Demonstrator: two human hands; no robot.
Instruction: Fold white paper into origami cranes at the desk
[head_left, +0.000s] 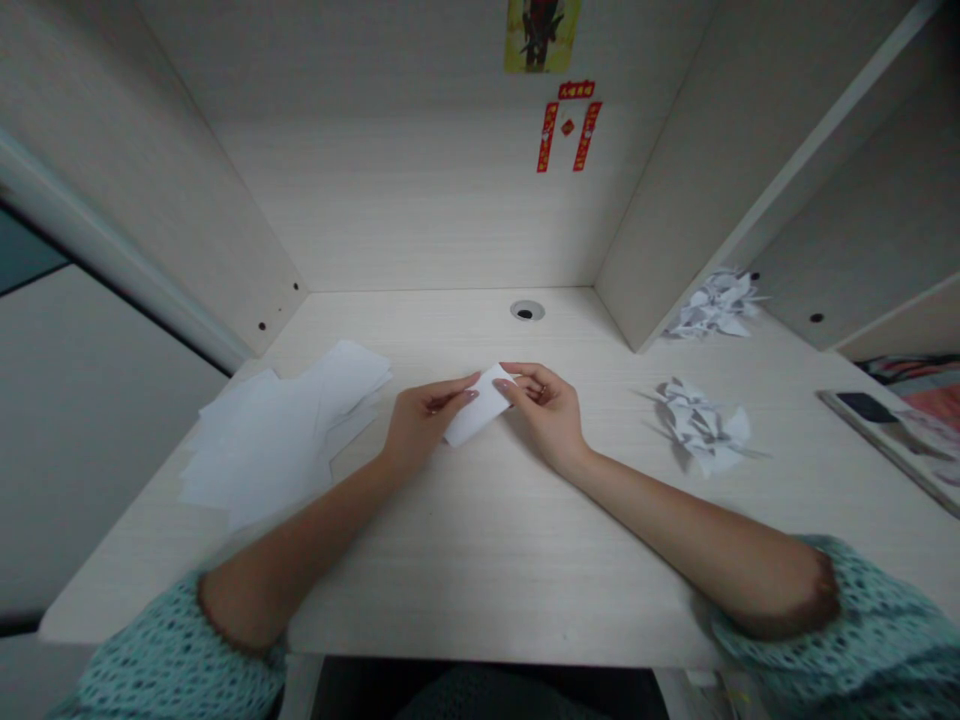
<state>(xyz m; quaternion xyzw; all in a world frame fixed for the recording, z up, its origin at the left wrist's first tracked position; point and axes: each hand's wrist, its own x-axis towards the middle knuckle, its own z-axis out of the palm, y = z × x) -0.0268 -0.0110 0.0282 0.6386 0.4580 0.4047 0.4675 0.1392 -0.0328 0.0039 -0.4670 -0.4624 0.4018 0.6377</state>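
Observation:
A small folded piece of white paper (480,412) is held a little above the desk, tilted, between both hands. My left hand (424,420) pinches its left side between thumb and fingers. At its upper right edge, my right hand (551,405) closes thumb and fingertips on the same paper. Loose sheets of white paper (262,440) lie in an uneven, fanned pile to the left of my left hand. Right of my right hand sits a cluster of folded white paper pieces (705,425) with pointed ends.
Another heap of folded paper (716,303) lies farther back by the upright divider (652,290). At the right edge is a flat, pale-rimmed object (892,440) with a dark patch. A round cable hole (527,311) is near the back panel, which carries red stickers (568,127).

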